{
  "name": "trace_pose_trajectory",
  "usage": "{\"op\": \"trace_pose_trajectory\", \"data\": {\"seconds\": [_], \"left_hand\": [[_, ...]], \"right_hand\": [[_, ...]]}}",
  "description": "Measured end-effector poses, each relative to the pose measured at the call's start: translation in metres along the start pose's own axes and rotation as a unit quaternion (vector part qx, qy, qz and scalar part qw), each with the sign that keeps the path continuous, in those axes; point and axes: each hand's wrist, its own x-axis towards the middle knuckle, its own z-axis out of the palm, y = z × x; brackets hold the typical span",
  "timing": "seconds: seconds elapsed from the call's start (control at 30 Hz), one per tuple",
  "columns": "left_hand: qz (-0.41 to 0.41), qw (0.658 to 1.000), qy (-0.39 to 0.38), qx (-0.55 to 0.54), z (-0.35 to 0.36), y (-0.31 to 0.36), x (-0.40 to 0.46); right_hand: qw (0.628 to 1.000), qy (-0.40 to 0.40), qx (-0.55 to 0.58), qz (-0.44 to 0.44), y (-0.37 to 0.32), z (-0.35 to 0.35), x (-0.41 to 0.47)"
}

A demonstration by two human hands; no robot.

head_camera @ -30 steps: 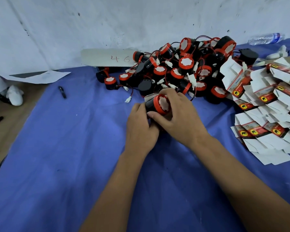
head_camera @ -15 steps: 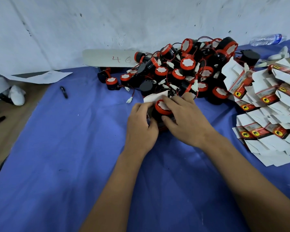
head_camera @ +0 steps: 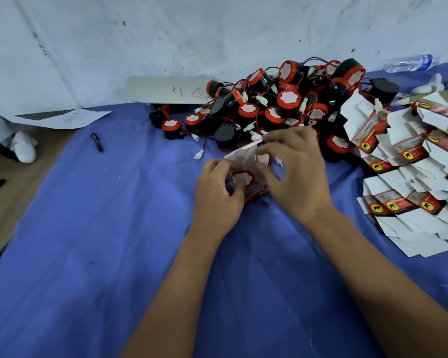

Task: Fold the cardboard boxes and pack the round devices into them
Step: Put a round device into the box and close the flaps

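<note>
Blue cloth (head_camera: 93, 228): device (head_camera: 243, 176) now boxed

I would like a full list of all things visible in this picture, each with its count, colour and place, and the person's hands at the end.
round devices: a heap, too many to count, black and red with white faces, back centre against the wall
flat box blanks: a pile, white with red and black print, right side
open box: one, white and red, between the hands, one round device inside
blue cloth: one, covers the table
card marked 46: one, pale grey, against the wall
pen: one, black, on the cloth at left
water bottle: one, clear, far right
left hand: holds the box's side
right hand: pinches the box's flap
</note>
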Motion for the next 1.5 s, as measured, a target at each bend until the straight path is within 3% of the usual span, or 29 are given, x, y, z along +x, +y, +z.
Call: {"op": "trace_pose_trajectory", "data": {"seconds": [0.07,0.17,0.27,0.43,0.6,0.93,1.17,1.5], "left_hand": [[-0.004,1.000,0.003,0.002,0.000,0.001,0.000],[-0.001,1.000,0.006,0.003,0.000,0.004,-0.001],[0.001,1.000,-0.001,-0.003,0.000,0.003,0.000],[0.000,1.000,-0.012,-0.001,-0.003,0.006,0.001],[0.023,0.999,-0.024,0.021,-0.004,0.004,0.003],[0.041,0.997,-0.058,0.026,-0.003,0.003,0.002],[0.050,0.992,-0.114,0.035,0.000,0.001,0.001],[-0.022,0.990,-0.069,-0.119,0.001,0.009,-0.004]], "right_hand": [[0.992,0.057,0.032,0.111,0.001,-0.001,0.002],[0.976,-0.017,0.058,0.207,0.007,0.002,0.001],[0.981,-0.049,0.080,0.172,0.007,0.004,0.000],[0.987,0.014,0.088,0.132,0.007,-0.002,0.000],[0.997,0.000,0.068,0.037,0.003,-0.004,-0.001],[0.997,-0.048,-0.005,0.055,-0.004,-0.008,0.002],[0.993,-0.111,-0.033,0.021,-0.010,-0.006,0.001],[0.960,-0.197,-0.194,0.040,-0.013,-0.005,0.008]]}}
